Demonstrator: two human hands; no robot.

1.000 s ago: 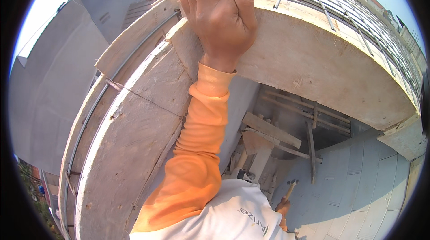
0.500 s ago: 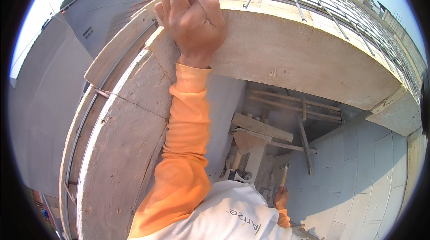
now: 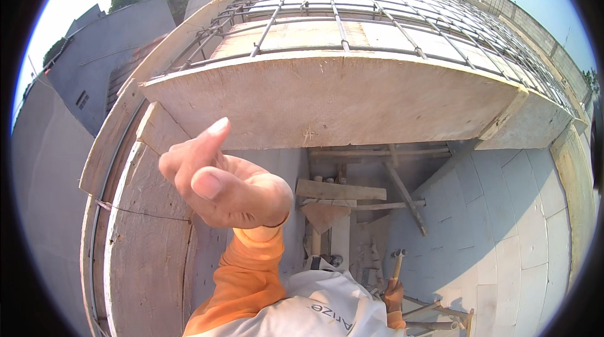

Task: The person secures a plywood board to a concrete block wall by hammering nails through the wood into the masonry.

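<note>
My left hand (image 3: 236, 189) is raised in mid-air by the corner where two wooden formwork boards meet. Its index finger sticks up, the thumb stands apart and the other fingers are partly bent; I see nothing held in it. Behind it runs the front formwork board (image 3: 340, 101), and to its left the side formwork board (image 3: 145, 230) with a thin tie wire across it. Low at my right side, my right hand (image 3: 394, 294) is closed round the wooden handle of a hammer (image 3: 397, 266), its head pointing up.
Beyond the front board lies a rebar grid (image 3: 340, 22) over pale panels. Below it is an opening with timber props (image 3: 406, 195) and a loose plank (image 3: 340, 190). A grey block wall (image 3: 503, 230) stands on the right. Bamboo poles (image 3: 434, 324) lie low beside my right hand.
My left hand has come off the top of the corner, lowered toward me, and its fist has loosened. The view has shifted, showing more of the rebar grid. My right hand still holds the hammer.
</note>
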